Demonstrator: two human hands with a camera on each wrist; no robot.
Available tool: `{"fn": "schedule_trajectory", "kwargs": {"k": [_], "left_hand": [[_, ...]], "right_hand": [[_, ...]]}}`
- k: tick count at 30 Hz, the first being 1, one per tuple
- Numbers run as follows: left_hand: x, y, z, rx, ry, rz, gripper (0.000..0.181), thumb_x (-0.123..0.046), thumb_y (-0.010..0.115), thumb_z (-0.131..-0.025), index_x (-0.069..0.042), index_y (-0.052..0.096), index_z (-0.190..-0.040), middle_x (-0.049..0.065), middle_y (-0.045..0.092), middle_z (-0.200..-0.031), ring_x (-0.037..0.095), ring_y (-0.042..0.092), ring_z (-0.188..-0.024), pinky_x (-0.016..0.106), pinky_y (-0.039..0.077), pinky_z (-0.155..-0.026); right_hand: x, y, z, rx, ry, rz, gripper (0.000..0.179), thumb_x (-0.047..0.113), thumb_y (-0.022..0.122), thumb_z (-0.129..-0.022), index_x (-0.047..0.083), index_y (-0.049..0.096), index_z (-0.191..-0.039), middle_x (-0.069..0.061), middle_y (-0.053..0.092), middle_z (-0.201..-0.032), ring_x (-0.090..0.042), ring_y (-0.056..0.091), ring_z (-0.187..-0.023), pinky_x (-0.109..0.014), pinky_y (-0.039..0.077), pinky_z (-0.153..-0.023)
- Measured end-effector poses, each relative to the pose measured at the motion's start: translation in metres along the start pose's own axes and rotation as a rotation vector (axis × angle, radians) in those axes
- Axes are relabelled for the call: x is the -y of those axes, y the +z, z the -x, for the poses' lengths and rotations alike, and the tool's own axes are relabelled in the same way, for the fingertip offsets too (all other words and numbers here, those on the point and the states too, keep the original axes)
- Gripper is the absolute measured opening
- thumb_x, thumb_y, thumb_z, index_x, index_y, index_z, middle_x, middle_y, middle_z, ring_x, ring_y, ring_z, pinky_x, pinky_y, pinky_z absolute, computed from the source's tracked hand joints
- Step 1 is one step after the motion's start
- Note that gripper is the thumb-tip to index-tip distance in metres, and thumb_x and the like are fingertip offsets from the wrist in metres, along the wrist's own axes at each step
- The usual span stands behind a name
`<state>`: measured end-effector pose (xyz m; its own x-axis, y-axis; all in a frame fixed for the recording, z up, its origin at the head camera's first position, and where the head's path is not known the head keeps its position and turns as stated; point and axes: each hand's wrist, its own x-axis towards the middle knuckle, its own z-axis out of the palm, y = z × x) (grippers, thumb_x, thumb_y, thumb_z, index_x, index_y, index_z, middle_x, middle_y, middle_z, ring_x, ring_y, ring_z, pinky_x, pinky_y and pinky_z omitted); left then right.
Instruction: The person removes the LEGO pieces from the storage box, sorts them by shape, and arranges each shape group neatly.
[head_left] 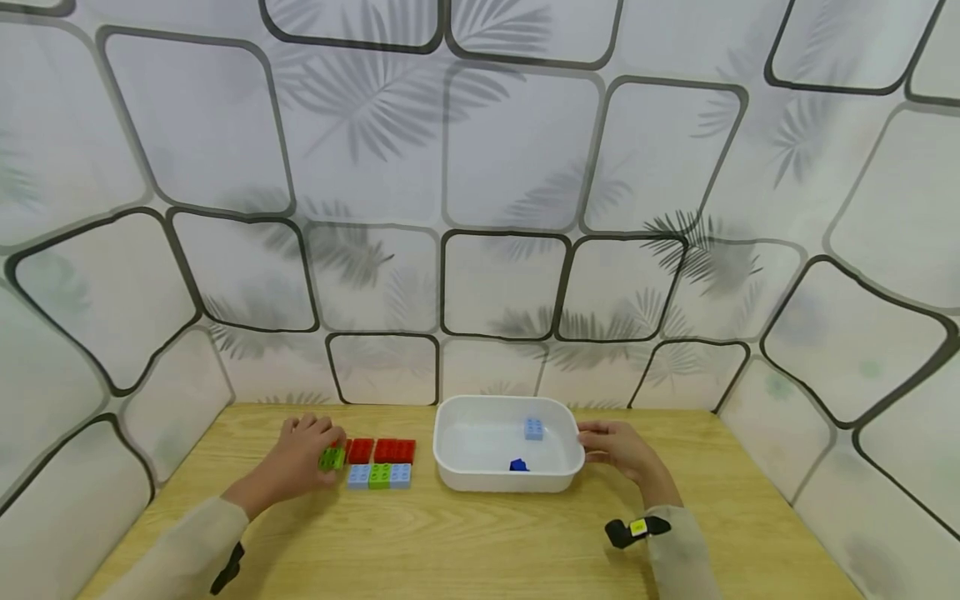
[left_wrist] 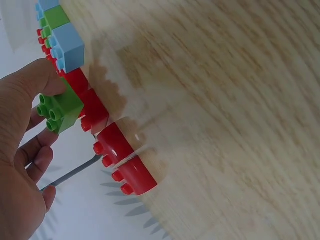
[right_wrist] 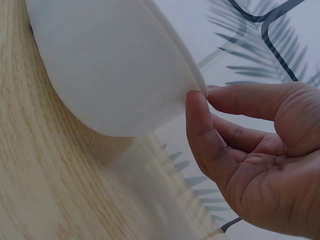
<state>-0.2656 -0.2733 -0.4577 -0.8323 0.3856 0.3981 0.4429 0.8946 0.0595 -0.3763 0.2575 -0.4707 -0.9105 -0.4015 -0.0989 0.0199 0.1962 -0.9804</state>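
Observation:
My left hand (head_left: 302, 457) pinches a green toy brick (left_wrist: 61, 107) between thumb and fingers, its studs turned sideways in the left wrist view. Just beyond it, red bricks (head_left: 394, 451) stand in a row on the table. In front of them sits a shorter row, a green brick (head_left: 380, 476) between two light blue bricks (head_left: 401, 476). My right hand (head_left: 617, 450) pinches the right-hand rim of a white plastic tub (right_wrist: 115, 65). Inside the tub lie a light blue brick (head_left: 533, 429) and a small dark blue piece (head_left: 518, 465), whose shape is unclear.
The wooden table (head_left: 450, 550) carries all of this. A patterned curtain (head_left: 510, 283) with leaf prints hangs behind its back edge and along both sides. A dark wrist strap (head_left: 637, 530) sits on the right sleeve.

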Motion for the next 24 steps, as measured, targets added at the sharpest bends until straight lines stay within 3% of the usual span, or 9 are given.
{"fn": "schedule_trajectory", "kwargs": {"k": [11,24], "left_hand": [[0.0012,0.0052,0.0053,0.064,0.006,-0.031,0.036,-0.018,0.085,-0.069,-0.023,0.059,-0.093,-0.007,0.051,-0.092,0.015,0.036,-0.084,0.047,0.033,-0.080],[-0.0038,0.0077,0.0067,0.096,0.021,0.044,0.031,-0.013,0.079,-0.068,-0.026,0.061,-0.090,-0.010,0.050,-0.088,0.012,0.034,-0.082,0.042,0.028,-0.079]], "right_hand": [[0.0004,-0.0001,-0.0005,0.007,-0.002,0.002,0.049,0.011,0.059,-0.102,-0.019,0.047,-0.139,0.000,0.072,-0.109,-0.008,0.069,-0.091,-0.028,0.059,-0.081],[-0.0012,-0.0012,-0.0010,0.014,-0.004,-0.013,0.049,0.009,0.059,-0.102,-0.020,0.046,-0.139,0.000,0.072,-0.108,-0.008,0.069,-0.090,-0.026,0.059,-0.080]]}}
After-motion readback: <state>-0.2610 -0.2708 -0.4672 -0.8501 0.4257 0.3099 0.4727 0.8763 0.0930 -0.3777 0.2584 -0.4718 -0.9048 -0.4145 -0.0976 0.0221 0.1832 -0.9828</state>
